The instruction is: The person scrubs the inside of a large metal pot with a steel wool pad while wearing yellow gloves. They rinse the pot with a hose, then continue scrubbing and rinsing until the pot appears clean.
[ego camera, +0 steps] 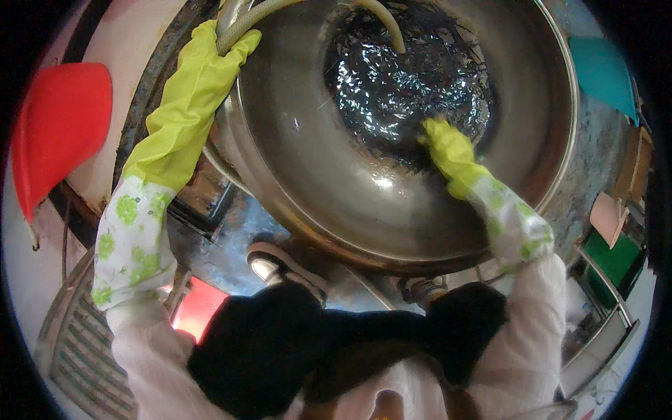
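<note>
A large round metal basin (pixel 294 173) fills the upper middle of the head view. Dark, wet, shiny matter (pixel 399 100) lies in its bottom; I cannot tell what it is. My left hand (pixel 223 47), in a long yellow rubber glove with a floral cuff, grips a pale ribbed hose (pixel 262 13) at the basin's upper left rim. The hose arches over the basin and its end points down at the dark matter. My right hand (pixel 443 139), in a matching glove, is at the lower right edge of that matter. It is blurred, and its fingers are partly hidden.
Red plastic (pixel 68 126) stands at the left and teal plastic (pixel 604 73) at the right. A slatted chair or stool (pixel 89 357) is at the lower left. A green panel (pixel 611 257) and a metal-framed rack (pixel 604 336) are at the right. My feet are below the basin.
</note>
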